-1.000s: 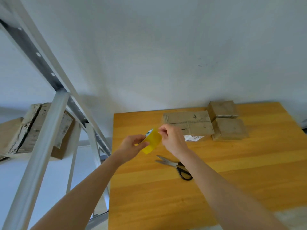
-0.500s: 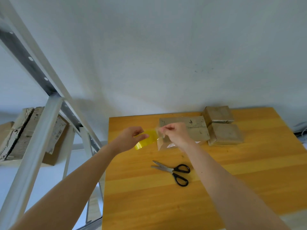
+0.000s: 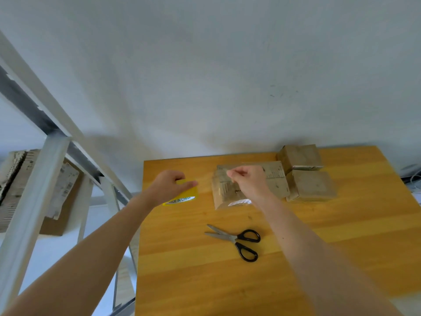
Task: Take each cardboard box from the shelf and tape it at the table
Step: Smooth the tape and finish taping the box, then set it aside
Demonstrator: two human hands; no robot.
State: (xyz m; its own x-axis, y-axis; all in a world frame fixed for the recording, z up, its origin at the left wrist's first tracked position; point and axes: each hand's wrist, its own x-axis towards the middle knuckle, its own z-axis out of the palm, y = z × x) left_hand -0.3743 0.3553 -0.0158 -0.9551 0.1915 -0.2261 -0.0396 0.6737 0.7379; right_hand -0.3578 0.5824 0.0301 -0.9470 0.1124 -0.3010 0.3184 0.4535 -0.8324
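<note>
My left grip (image 3: 167,188) clasps the tape roll (image 3: 185,195) while my right grip (image 3: 248,181), pinching its free end (image 3: 228,173), has pulled away over the cardboard box (image 3: 276,181) just beneath it, so sticking down comes next

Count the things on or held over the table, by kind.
Cardboard boxes: 3
Yellow tape roll: 1, gripped by the left hand
Scissors: 1
Total: 5
</note>
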